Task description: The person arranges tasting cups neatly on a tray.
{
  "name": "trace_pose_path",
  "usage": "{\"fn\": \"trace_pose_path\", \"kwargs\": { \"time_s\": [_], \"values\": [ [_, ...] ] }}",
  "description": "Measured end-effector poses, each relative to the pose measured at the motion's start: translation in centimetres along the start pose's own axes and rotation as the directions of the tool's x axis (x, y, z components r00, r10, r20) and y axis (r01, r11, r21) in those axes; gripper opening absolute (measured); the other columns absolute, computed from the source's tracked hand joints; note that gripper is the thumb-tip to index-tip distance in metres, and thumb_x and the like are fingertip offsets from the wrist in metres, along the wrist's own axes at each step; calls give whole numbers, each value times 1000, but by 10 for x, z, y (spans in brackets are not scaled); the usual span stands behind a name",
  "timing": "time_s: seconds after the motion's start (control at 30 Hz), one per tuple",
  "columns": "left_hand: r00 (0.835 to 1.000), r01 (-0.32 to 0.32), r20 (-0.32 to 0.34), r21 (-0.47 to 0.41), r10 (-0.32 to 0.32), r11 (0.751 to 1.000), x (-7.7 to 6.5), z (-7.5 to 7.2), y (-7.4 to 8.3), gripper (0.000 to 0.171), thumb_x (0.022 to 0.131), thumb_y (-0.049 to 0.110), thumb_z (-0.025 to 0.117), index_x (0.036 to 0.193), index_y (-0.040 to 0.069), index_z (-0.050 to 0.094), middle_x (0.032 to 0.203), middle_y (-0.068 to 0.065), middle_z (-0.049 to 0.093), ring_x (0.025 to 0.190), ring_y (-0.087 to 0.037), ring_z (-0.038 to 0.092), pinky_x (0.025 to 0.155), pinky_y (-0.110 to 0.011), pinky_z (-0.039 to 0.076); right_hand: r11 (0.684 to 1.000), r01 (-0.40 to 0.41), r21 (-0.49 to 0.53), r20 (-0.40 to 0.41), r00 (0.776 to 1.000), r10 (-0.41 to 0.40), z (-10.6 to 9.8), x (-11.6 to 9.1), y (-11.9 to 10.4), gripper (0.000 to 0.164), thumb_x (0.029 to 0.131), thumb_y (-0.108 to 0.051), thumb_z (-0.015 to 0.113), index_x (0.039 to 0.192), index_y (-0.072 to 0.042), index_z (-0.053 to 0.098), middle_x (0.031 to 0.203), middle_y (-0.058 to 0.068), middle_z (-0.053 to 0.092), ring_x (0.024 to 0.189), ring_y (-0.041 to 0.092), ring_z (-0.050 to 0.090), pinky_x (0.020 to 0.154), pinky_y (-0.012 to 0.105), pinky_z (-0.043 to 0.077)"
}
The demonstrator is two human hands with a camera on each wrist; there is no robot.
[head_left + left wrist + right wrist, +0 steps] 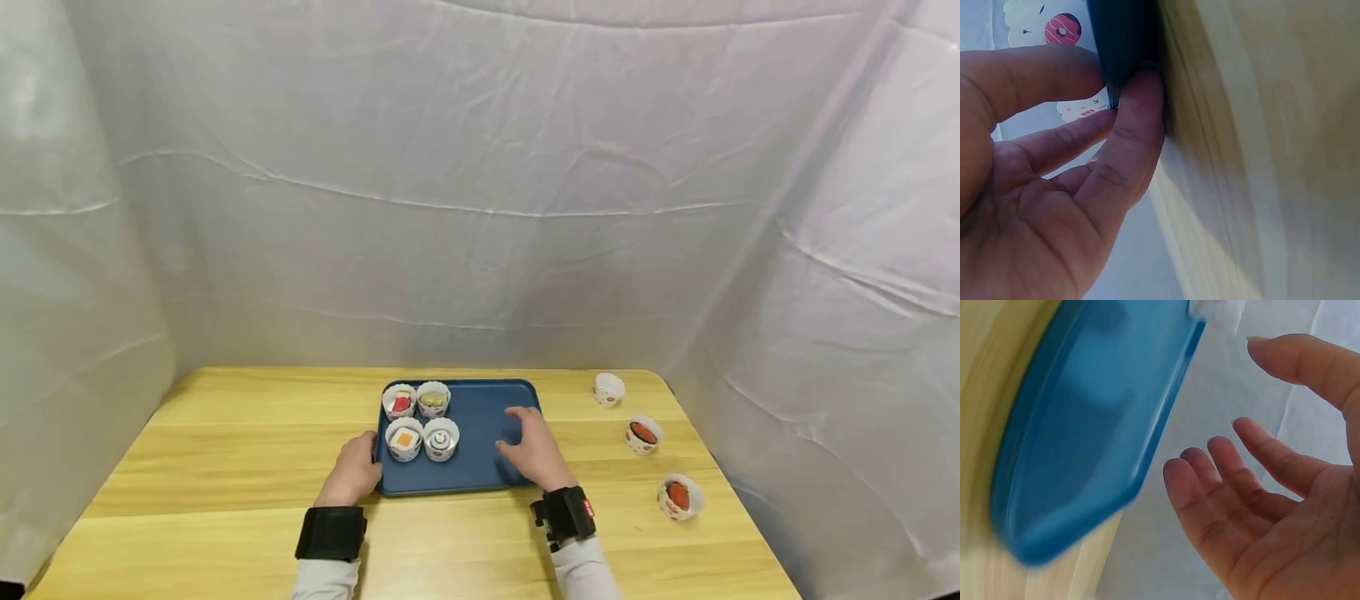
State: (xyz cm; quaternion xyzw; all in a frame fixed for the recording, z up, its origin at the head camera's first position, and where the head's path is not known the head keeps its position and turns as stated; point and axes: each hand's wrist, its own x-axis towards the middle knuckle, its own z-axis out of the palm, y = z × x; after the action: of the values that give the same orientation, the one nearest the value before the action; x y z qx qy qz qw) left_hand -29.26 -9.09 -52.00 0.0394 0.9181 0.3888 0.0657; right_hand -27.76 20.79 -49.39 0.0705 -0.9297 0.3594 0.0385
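Left fingers point(1132, 134) apparently pinch one blue tray point(483, 458); right fingers point(1188, 494) spread loosely; four cups point(441, 451) inside, three outside.

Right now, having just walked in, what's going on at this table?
A person is working with a tray on the table. Their left hand grips its left edge, while the right hand hovers with its fingers spread above the right side, holding nothing. Four filled cups stand together on the tray's left half. Three more cups stand on the table to the right; two hold red pieces, and I can't make out anything in the farthest one.
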Motion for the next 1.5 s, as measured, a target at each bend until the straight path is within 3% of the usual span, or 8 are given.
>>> {"fn": "trace_pose_path", "kwargs": {
  "time_s": [0.3,0.67,0.9,1.03,1.17,1.37,1.43,1.5],
  "values": [
    [1000,16,9,-1,-16,1000,2,-3,-2,47,88,-11,57,133,-20,48,127,-36,59,112,-41,60,99,-58,51,995,-96,16,-65,993,97,-34,-14,33,57,94,-10,70,144,5,48,143,30,46,133,49,44,108,55,43],
    [1000,13,8,5,-13,1000,0,-3,-1,49,88,-11,56,135,-21,46,131,-38,56,120,-46,58,103,-60,48,981,-143,-131,-132,983,126,-67,-42,71,62,91,-16,74,143,7,49,141,34,46,133,54,40,109,63,38],
    [1000,2,-3,9,-1,1000,1,-4,0,48,87,-11,56,133,-21,47,129,-38,57,118,-47,58,102,-60,49,966,-216,-142,-157,968,194,-96,-56,87,71,88,-22,78,145,6,46,151,35,30,138,56,22,111,71,20],
    [1000,9,-5,9,-9,1000,1,-3,0,47,88,-11,56,133,-21,47,129,-37,57,117,-45,59,102,-60,49,951,-271,-148,-146,957,250,-107,-62,97,75,86,-26,79,145,4,45,154,34,27,138,58,18,108,75,13],
    [1000,15,-2,7,-15,1000,0,-1,0,46,89,-10,57,133,-20,48,128,-36,58,116,-44,59,101,-59,49,908,-363,-210,-145,930,338,-115,-71,111,79,82,-30,80,145,5,45,151,40,27,136,64,19,106,78,14],
    [1000,5,-4,0,-5,1000,-3,2,2,47,88,-10,57,133,-21,48,130,-37,57,119,-47,58,102,-60,48,807,-535,-250,-113,844,524,-127,-85,127,95,76,-37,84,144,12,39,143,48,23,128,68,18,101,79,18],
    [1000,9,-5,-2,-9,1000,-4,2,2,48,89,-9,57,134,-21,47,132,-38,55,121,-48,56,103,-61,47,796,-556,-239,-103,830,549,-130,-89,131,97,76,-37,84,144,14,38,139,49,26,124,68,21,98,78,23],
    [1000,12,-7,-3,-12,1000,-4,1,3,49,89,-9,57,135,-21,46,133,-39,54,123,-49,55,104,-61,46,798,-556,-233,-100,830,549,-132,-91,134,92,76,-35,84,140,15,40,134,48,33,120,68,26,95,76,30]
  ]
}}
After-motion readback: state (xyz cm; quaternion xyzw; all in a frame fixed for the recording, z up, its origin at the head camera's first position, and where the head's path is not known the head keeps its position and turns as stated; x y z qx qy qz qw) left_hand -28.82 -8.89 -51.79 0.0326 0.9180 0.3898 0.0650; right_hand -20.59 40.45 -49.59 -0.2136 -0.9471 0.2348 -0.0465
